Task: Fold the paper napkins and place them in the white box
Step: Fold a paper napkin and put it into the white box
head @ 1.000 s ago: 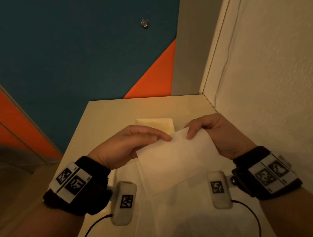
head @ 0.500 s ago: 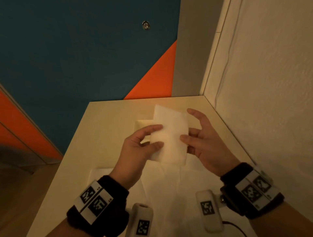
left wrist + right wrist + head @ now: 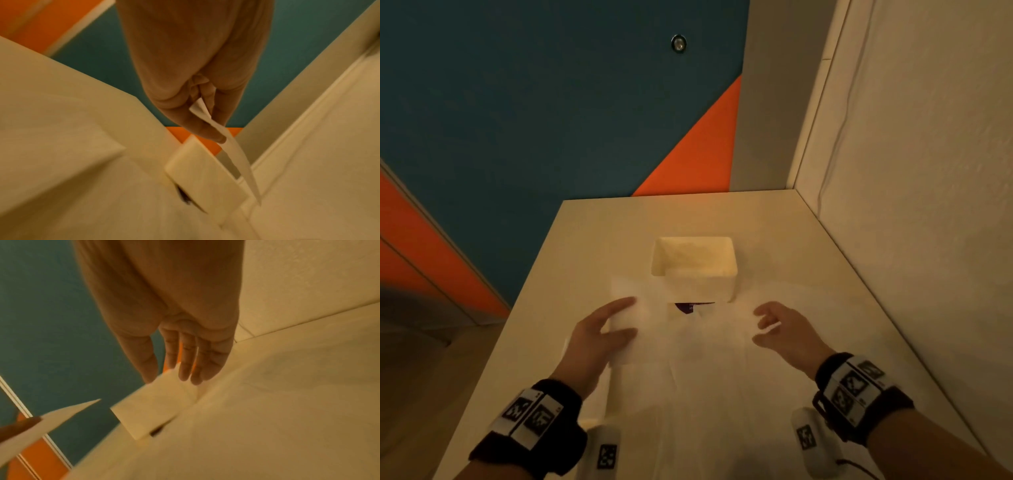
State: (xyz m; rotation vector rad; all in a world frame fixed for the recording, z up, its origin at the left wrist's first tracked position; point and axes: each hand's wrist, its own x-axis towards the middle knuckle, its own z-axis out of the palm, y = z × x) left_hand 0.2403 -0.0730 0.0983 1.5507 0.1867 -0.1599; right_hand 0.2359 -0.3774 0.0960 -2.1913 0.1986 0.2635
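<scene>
The white box [image 3: 695,287] stands open-topped on the table, past both hands, with pale paper inside it. My left hand [image 3: 626,317] pinches a folded white napkin [image 3: 625,291] between thumb and fingers, just left of and nearer than the box. The left wrist view shows the folded napkin [image 3: 232,149] edge-on, hanging from the left hand [image 3: 213,123] toward the box [image 3: 205,178]. My right hand [image 3: 763,325] hovers empty, fingers loosely spread, to the right of the box front. In the right wrist view the right hand [image 3: 166,378] is open near the box [image 3: 152,404].
Unfolded white napkins [image 3: 709,383] lie spread on the pale table [image 3: 599,246] under and between my hands. Something dark red [image 3: 693,306] shows under the box's front edge. A wall [image 3: 911,205] runs close along the table's right side.
Both hands held the folded napkin in front of the box. The right hand has let go and swung right; the left hand has carried the napkin left and down.
</scene>
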